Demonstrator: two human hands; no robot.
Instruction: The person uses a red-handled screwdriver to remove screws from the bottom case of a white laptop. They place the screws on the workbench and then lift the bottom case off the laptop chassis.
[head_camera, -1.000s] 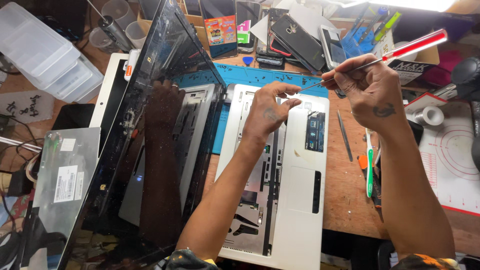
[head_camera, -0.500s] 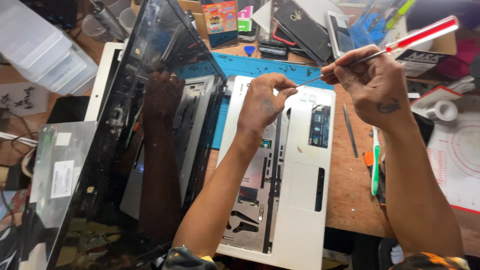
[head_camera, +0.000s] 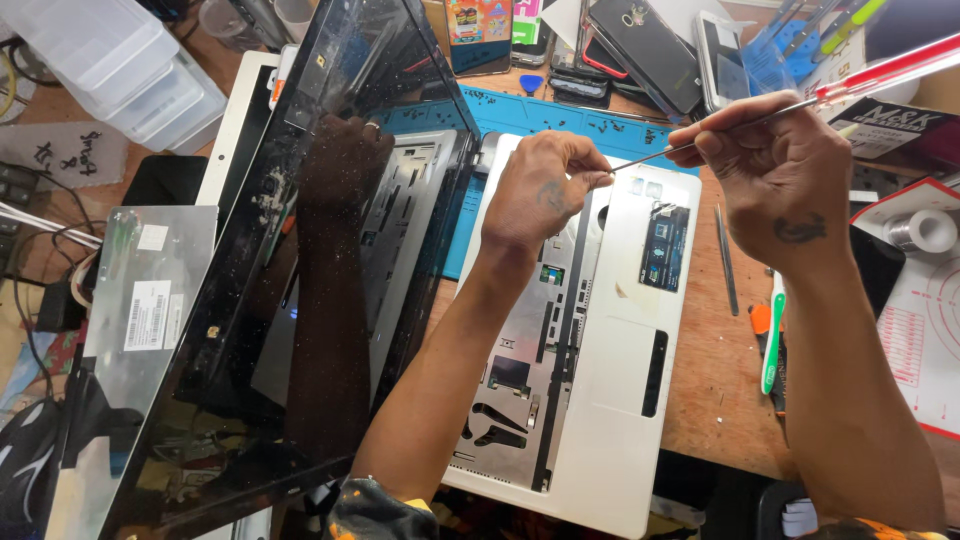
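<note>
While the right hand (head_camera: 775, 165) pinches a red-handled screwdriver (head_camera: 800, 100), the left hand (head_camera: 545, 190), fingers curled shut, meets its tip above the white laptop case (head_camera: 620, 370).

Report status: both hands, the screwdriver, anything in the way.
Right hand grips red-handled screwdriver. Left hand pinches at its tip, above white laptop palmrest. Nothing between hands and palmrest; upright black screen panel stands just left.

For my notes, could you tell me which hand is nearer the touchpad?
Left. The left hand hovers over the palmrest beside the touchpad; the right hand is past its edge.
</note>
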